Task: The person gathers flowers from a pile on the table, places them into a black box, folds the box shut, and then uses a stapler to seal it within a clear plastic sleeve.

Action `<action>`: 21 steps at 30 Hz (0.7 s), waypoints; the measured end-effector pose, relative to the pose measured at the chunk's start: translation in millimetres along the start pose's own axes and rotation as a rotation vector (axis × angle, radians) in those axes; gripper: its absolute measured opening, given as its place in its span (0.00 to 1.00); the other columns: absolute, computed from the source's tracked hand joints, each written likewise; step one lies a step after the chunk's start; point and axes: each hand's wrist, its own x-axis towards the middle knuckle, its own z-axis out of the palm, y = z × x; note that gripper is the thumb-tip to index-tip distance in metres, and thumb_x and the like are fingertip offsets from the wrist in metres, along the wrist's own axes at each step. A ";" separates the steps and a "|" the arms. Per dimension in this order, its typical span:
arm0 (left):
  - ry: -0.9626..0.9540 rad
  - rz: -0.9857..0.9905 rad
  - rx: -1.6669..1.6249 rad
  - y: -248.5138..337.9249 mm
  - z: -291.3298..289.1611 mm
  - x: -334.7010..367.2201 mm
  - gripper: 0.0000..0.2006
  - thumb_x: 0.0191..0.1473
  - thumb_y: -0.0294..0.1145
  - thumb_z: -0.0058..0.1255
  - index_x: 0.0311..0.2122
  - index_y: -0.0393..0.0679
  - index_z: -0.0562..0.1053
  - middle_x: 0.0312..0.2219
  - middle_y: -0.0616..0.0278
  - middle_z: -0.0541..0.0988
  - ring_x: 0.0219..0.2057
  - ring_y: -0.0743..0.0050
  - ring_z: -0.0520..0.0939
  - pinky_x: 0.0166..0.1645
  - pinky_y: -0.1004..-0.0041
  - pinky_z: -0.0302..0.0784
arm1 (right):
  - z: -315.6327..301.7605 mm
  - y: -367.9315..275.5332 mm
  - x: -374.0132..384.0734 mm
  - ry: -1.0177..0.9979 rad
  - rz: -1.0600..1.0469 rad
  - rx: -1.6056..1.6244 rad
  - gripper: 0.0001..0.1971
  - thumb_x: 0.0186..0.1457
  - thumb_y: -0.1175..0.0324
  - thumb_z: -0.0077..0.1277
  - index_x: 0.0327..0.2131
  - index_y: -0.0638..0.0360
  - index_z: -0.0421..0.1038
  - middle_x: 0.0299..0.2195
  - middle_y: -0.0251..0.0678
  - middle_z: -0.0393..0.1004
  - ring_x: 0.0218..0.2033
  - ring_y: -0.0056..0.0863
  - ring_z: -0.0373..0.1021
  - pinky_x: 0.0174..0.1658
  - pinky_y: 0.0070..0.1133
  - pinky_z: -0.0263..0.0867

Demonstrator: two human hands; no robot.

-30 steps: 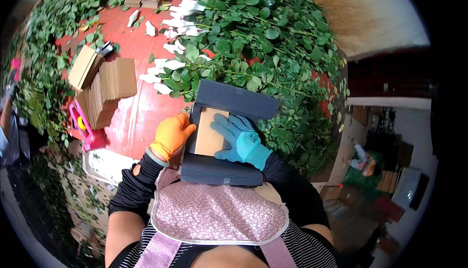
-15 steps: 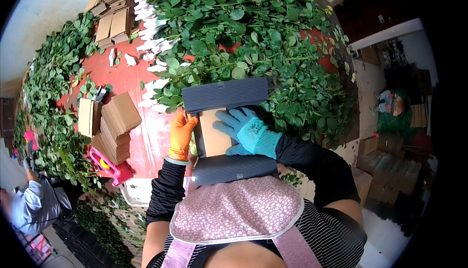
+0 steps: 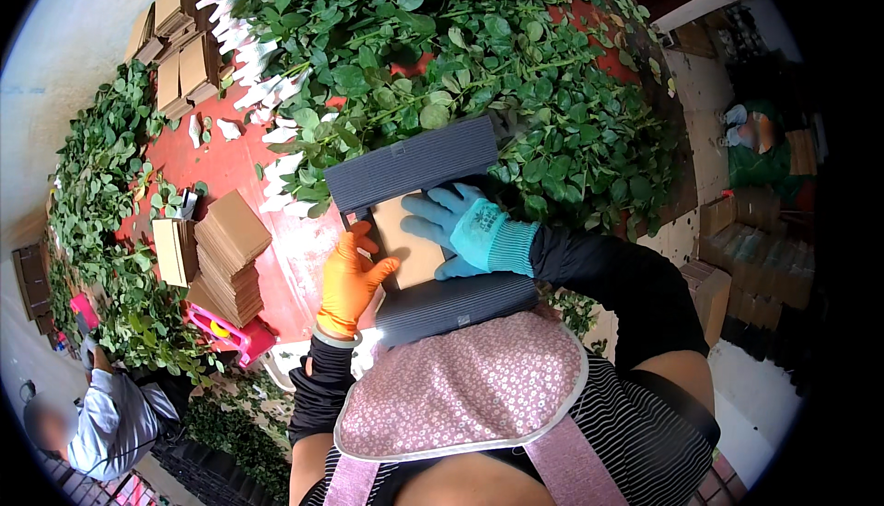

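Note:
In front of me lies a tan cardboard sheet (image 3: 416, 246) between two dark ribbed pads, a far pad (image 3: 410, 163) and a near pad (image 3: 460, 311) close to my apron. My left hand (image 3: 348, 283), in an orange glove, is at the cardboard's left side, its thumb apart from its bent fingers and the thumb tip over the sheet's edge. My right hand (image 3: 465, 232), in a teal and grey-blue glove, lies with spread fingers on the sheet's right part, hiding that side.
Leafy green stems (image 3: 442, 55) with white-wrapped heads (image 3: 253, 64) cover much of the red table (image 3: 207, 161). Cardboard stacks stand left (image 3: 230, 244) and far left (image 3: 189, 73). Beside the near stack is a pink tool (image 3: 244, 340). Another person (image 3: 115, 414) works at lower left.
My left thumb and fingers have parted at the sheet's left edge, with the thumb now over the cardboard. The pads and sheet look more tilted. My right hand remains spread on the sheet.

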 end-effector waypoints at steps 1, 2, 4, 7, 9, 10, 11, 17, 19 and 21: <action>0.010 0.029 0.106 7.4 1.3 -1.0 0.29 0.43 0.25 0.71 0.52 0.39 0.72 0.29 0.70 0.73 0.27 0.86 0.74 0.32 0.81 0.71 | -0.4 0.3 -0.8 -0.005 0.002 0.004 0.46 0.40 0.43 0.64 0.63 0.46 0.61 0.68 0.37 0.53 0.64 0.40 0.55 0.63 0.44 0.50; 0.000 0.073 0.148 3.0 0.7 -0.8 0.31 0.42 0.26 0.71 0.53 0.40 0.72 0.30 0.69 0.74 0.28 0.83 0.75 0.32 0.79 0.72 | -2.2 -0.1 -0.6 -0.010 0.003 0.004 0.46 0.41 0.44 0.64 0.63 0.46 0.61 0.68 0.36 0.53 0.64 0.40 0.55 0.63 0.44 0.51; -0.021 0.156 0.228 -5.3 -1.2 -1.4 0.34 0.39 0.28 0.73 0.54 0.42 0.71 0.31 0.66 0.74 0.31 0.77 0.78 0.34 0.76 0.74 | -5.6 -1.9 1.5 -0.024 0.003 0.005 0.45 0.41 0.44 0.64 0.63 0.47 0.62 0.68 0.36 0.53 0.64 0.40 0.55 0.63 0.44 0.51; -0.013 0.377 0.357 5.3 4.6 -0.1 0.35 0.39 0.33 0.71 0.56 0.45 0.71 0.35 0.62 0.75 0.34 0.61 0.80 0.38 0.69 0.77 | 0.3 -0.8 2.3 -0.020 0.017 -0.008 0.45 0.42 0.44 0.64 0.63 0.48 0.61 0.68 0.37 0.53 0.64 0.41 0.55 0.62 0.44 0.52; -0.033 0.415 0.456 16.4 7.0 3.1 0.37 0.39 0.35 0.71 0.58 0.47 0.70 0.47 0.59 0.76 0.42 0.56 0.81 0.44 0.67 0.79 | -2.1 -0.3 1.9 -0.036 -0.002 0.012 0.45 0.43 0.44 0.64 0.63 0.49 0.62 0.68 0.38 0.53 0.64 0.41 0.54 0.62 0.44 0.52; -0.043 0.425 0.477 21.8 8.6 7.0 0.37 0.39 0.35 0.71 0.58 0.47 0.70 0.48 0.59 0.75 0.44 0.55 0.81 0.45 0.67 0.79 | -5.5 1.7 2.7 -0.041 -0.013 0.017 0.44 0.43 0.44 0.63 0.63 0.50 0.62 0.67 0.38 0.53 0.64 0.41 0.54 0.62 0.44 0.52; -0.053 0.435 0.498 24.5 9.9 10.1 0.37 0.39 0.36 0.71 0.58 0.48 0.70 0.50 0.60 0.75 0.46 0.55 0.80 0.46 0.66 0.79 | -7.9 1.4 4.0 -0.059 -0.008 0.007 0.44 0.43 0.44 0.63 0.63 0.50 0.62 0.67 0.38 0.53 0.64 0.42 0.54 0.62 0.44 0.51; -0.206 0.326 0.663 30.2 12.3 12.4 0.44 0.39 0.39 0.69 0.63 0.44 0.63 0.57 0.58 0.69 0.45 0.57 0.81 0.42 0.66 0.80 | 5.2 8.4 3.5 -0.117 -0.040 -0.009 0.45 0.46 0.41 0.59 0.64 0.52 0.60 0.69 0.42 0.49 0.65 0.45 0.53 0.62 0.46 0.52; -0.241 0.248 0.727 35.7 13.4 14.5 0.45 0.39 0.40 0.69 0.64 0.42 0.63 0.57 0.57 0.69 0.44 0.57 0.81 0.41 0.67 0.81 | 5.4 11.0 6.6 -0.158 -0.029 0.025 0.45 0.47 0.40 0.58 0.65 0.51 0.59 0.70 0.42 0.48 0.68 0.46 0.50 0.61 0.49 0.50; -0.228 0.303 0.741 33.7 16.8 14.4 0.45 0.38 0.39 0.69 0.63 0.39 0.63 0.57 0.56 0.69 0.44 0.57 0.81 0.41 0.67 0.81 | 4.7 9.1 3.9 -0.180 -0.014 0.004 0.46 0.47 0.39 0.58 0.65 0.51 0.58 0.70 0.42 0.47 0.68 0.46 0.49 0.62 0.49 0.50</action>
